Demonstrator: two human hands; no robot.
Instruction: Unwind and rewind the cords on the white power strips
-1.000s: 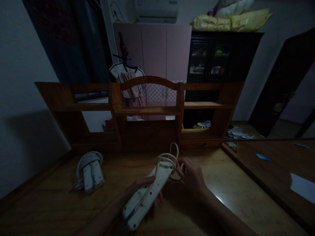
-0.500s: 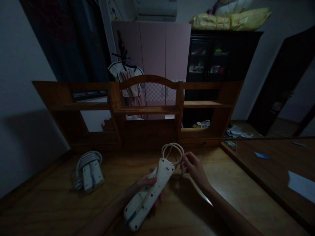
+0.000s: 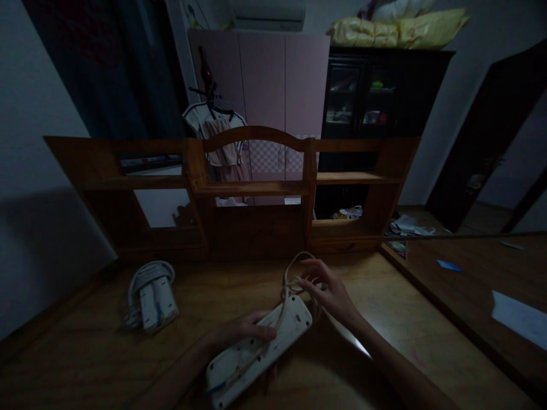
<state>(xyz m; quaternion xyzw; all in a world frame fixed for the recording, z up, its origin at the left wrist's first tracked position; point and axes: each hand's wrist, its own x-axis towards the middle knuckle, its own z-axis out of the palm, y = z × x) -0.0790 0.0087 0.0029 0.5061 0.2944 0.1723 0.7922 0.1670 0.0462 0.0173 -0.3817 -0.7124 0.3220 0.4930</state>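
A white power strip (image 3: 273, 347), its screw-dotted back turned up, is tilted above the wooden desktop in front of me. My left hand (image 3: 256, 330) is closed around its middle, the thumb lying over the cord along its back. The strip's pale power cord (image 3: 289, 265) rises in a loop at the far end. My right hand (image 3: 327, 290) is beside that end, with loops of the cord at its thumb and fingers; the index finger is bent over them. Part of the cord is hidden behind this hand. To the left, a second power strip (image 3: 159, 304) rests on the desk with its grey cord coiled round it.
A wooden shelf unit (image 3: 252, 188) stands along the back of the desk (image 3: 85, 353). On the right is a brown surface (image 3: 461, 296) with a white paper (image 3: 519, 316) and a blue card (image 3: 448, 266). The room is dim.
My right hand has moved slightly up and turned, its fingers reaching over the cord. The cord's round loops have become looser and shifted. The strip has tilted closer to level in my left hand.
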